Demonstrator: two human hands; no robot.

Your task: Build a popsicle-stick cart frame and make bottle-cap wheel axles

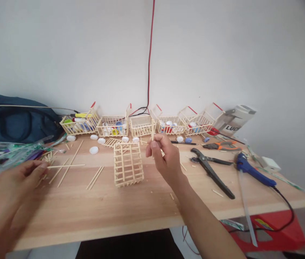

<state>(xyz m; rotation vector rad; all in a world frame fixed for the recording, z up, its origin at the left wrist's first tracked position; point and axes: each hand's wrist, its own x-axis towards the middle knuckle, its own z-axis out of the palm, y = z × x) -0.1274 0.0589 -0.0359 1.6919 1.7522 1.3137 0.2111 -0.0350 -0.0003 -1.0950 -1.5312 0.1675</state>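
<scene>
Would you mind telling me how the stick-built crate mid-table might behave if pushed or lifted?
The crate is an open lattice of thin sticks, so probably very light and easily crushed. It rests on a flat side on the smooth table, so it would likely slide, not roll.

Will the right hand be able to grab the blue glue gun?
Probably yes. The glue gun lies uncovered on the table, right of the right hand; only flat black pliers lie between. But it pinches a short stick.
</scene>
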